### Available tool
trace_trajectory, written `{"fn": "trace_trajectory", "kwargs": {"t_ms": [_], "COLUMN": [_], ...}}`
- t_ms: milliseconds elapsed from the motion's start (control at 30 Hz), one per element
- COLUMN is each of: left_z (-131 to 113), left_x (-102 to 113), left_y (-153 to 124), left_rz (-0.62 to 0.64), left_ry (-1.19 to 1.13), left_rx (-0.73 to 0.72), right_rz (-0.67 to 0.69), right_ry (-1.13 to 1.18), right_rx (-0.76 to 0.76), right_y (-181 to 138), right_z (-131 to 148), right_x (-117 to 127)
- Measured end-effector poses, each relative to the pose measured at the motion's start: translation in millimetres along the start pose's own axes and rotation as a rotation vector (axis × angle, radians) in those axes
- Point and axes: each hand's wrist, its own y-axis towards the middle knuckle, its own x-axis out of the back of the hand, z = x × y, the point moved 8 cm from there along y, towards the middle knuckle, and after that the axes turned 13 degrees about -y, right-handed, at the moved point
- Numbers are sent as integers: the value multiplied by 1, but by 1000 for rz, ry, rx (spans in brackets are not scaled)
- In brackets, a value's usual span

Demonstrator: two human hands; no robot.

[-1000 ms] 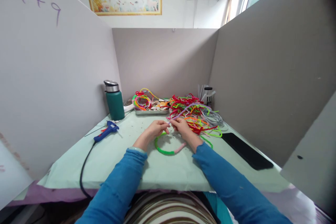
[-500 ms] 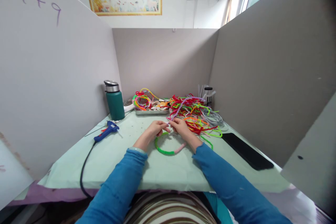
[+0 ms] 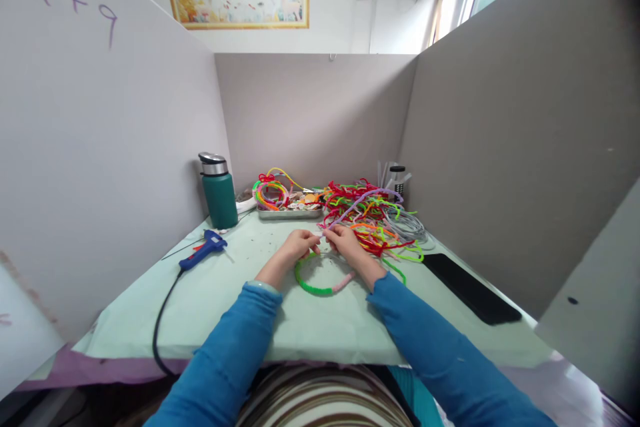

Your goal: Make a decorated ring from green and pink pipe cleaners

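A long purple pipe cleaner (image 3: 367, 195) rises to the right from between my hands and arches over the pile behind. My right hand (image 3: 343, 242) pinches it near its lower end. Fingertips of my left hand (image 3: 301, 244) are closed on what looks like the same end; a pale bit shows between the two hands. Just below them a ring (image 3: 319, 291) lies on the table, its left and front wrapped in green, a stretch at right in pale pink. Its back part is bare, thin and greyish, and partly hidden by my fingers.
A blue glue gun (image 3: 205, 250) with a black cord lies at left, near a green bottle (image 3: 219, 197). At the back stand a metal tray (image 3: 290, 215) and a heap of coloured pipe cleaners (image 3: 357, 210). Grey wire coils (image 3: 407, 223) and a black phone-like slab (image 3: 470, 288) are right.
The far part of the purple pipe cleaner has swung up and to the right, its tip now farther right. Both hands stay nearly in place; the ring has not visibly moved.
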Motion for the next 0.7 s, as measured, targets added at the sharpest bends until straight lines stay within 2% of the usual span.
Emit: {"fn": "trace_trajectory", "kwargs": {"t_ms": [167,367,600,700], "left_z": [-4,-5,8,9], "left_x": [-4,-1,8,6], "left_y": [-6,-7,6,7], "left_rz": [33,6,-87,-65], "left_ry": [-44,-21,199,197], "left_rx": [63,80,56,28], "right_rz": [-26,-32,-6,-23], "right_ry": [-22,-16,-42,-52], "right_rx": [-10,17,11,13], "right_y": [1,2,1,1], "right_z": [-1,0,-1,0], "right_x": [3,2,-2,1]}}
